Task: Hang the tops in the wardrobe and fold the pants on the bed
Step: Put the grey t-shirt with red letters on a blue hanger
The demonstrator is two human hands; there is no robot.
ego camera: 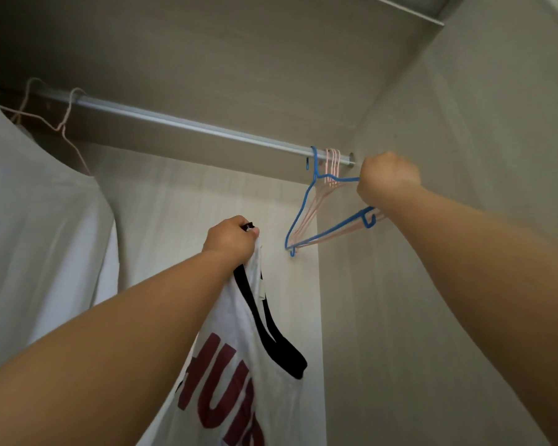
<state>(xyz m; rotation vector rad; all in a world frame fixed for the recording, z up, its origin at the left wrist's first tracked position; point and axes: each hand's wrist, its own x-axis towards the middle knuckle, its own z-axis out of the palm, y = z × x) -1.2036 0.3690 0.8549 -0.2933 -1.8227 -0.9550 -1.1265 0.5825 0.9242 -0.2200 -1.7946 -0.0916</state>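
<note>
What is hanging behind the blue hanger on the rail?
Behind the blue wire hanger several pink wire hangers hang on the metal rail. The right hand covers their right ends, so the exact count is unclear.

You have one carrying member in view: the wardrobe rail (181,122), a pale metal bar that meets the side wall at its right end. At that end hang a blue hanger (303,204) and, touching it, a bunch of pink hangers (332,162). At the rail's far left end, a white garment (39,204) hangs on pale wire hangers (65,117).
</note>
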